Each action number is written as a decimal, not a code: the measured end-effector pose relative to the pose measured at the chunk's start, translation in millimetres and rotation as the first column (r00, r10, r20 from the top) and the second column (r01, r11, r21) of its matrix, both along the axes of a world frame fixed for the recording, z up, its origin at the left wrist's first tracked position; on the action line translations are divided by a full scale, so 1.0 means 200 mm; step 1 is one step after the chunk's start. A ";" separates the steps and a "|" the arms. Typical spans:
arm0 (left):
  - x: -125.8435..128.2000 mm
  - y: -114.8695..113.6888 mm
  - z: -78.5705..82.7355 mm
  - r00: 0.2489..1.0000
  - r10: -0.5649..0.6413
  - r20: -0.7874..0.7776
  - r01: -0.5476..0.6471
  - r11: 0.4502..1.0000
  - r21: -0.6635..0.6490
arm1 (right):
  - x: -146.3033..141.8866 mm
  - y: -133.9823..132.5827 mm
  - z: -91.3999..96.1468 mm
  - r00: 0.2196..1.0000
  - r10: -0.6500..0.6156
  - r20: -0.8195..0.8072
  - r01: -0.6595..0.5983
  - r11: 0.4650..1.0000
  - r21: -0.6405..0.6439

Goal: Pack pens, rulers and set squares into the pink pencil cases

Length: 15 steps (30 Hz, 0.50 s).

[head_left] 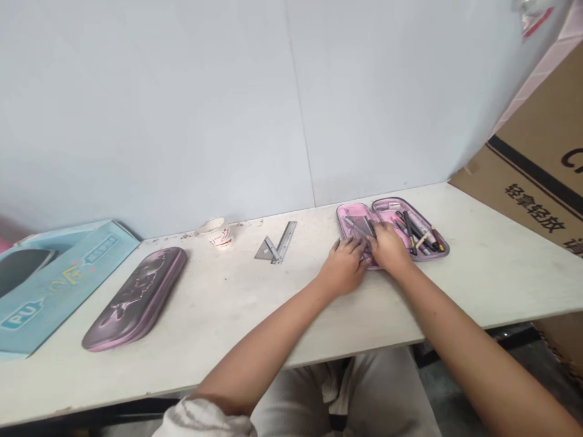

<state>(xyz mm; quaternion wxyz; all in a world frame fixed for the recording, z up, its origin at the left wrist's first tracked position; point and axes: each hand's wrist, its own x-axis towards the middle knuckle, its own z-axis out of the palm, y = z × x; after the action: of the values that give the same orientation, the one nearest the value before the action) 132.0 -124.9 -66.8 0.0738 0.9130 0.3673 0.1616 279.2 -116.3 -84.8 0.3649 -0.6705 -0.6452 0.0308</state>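
Note:
A pink pencil case with a dark zip edge (pixel 395 203) lies unfolded on the table, its two halves side by side. My left hand (pixel 347 262) rests over the near part of its left half, fingers spread. From the right, my right hand (pixel 389 247) reaches into that same half with fingers bent and close together; what they pinch is hidden. Grey ruler-like pieces (pixel 357 224) lie just beyond my fingertips. Several pens and markers (pixel 416 233) fill the right half. Left of the case lie a small set square (pixel 264 249) and metal-looking rulers (pixel 286 240).
A closed, shiny dark-pink pencil case (pixel 136 297) lies on the left of the white table (pixel 228 340). Behind it stands a paper cup (pixel 220 233). A light-blue box (pixel 68 285) sits far left, a large cardboard box (pixel 537 182) at right. A wall borders the back.

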 end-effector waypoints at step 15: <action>-0.44 0.24 0.05 0.805 0.447 0.390 -0.333 0.884 -0.328 | -0.07 -0.03 0.07 0.995 0.089 0.052 -0.098 0.974 0.206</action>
<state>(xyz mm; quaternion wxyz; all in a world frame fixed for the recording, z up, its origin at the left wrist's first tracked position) 43.7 -77.3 -57.4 0.2338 0.7371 0.5376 0.3361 265.7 -121.9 -71.7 0.4176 -0.5980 -0.6833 -0.0343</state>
